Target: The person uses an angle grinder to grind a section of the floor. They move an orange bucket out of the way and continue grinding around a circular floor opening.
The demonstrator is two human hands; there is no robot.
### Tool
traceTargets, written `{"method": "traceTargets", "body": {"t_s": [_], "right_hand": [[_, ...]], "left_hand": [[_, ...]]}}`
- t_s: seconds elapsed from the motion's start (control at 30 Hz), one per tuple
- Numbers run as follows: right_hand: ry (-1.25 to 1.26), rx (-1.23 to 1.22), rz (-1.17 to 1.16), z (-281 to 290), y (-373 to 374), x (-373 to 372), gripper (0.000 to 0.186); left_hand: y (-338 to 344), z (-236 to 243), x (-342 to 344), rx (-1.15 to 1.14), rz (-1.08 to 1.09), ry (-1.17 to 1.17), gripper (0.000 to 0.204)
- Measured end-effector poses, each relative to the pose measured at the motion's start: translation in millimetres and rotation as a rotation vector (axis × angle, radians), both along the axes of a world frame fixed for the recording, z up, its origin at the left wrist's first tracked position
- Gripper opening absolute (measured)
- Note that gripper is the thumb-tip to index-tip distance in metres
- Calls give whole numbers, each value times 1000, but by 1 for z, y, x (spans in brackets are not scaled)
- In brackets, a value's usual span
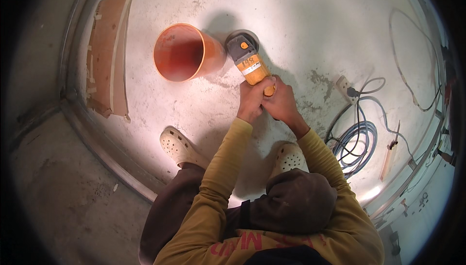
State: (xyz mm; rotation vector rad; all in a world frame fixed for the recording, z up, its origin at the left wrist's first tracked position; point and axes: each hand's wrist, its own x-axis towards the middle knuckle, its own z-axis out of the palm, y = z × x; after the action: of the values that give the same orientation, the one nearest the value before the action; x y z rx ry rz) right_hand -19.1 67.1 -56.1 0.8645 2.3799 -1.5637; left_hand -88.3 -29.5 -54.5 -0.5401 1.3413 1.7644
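Both my hands are closed round the rear of a yellow and dark grey angle grinder [252, 65]. My left hand [249, 101] wraps its near end from the left, and my right hand [283, 101] grips it from the right. The grinder's head points away from me, with a round disc or guard [249, 35] partly showing behind it. Just left of the head lies a wide orange pipe [213, 54], its open mouth facing left and toward me. Whether the disc touches the pipe, I cannot tell.
On the left lies a flat brown board [108, 51] near a metal floor rail [97, 141]. To the right are a power strip [346, 88] with a plug in it and a coiled grey-blue cable or hose [368, 143]. My pale clogs [180, 146] rest on the worn floor.
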Motion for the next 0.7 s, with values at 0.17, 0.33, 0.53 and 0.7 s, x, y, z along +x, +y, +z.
{"method": "traceTargets", "body": {"t_s": [0.17, 0.33, 0.53, 0.7], "right_hand": [[0, -28, -12, -2, -1, 0, 55], [-25, -17, 1, 1, -4, 5, 54], [-45, 1, -9, 4, -7, 5, 51], [-46, -10, -8, 3, -7, 0, 50]], "left_hand": [[-1, -1, -1, -6, -3, 2, 43], [-4, -2, 4, -1, 5, -12, 42], [-7, 1, 4, 22, -9, -5, 41], [-6, 3, -1, 12, 0, 2, 43]]}}
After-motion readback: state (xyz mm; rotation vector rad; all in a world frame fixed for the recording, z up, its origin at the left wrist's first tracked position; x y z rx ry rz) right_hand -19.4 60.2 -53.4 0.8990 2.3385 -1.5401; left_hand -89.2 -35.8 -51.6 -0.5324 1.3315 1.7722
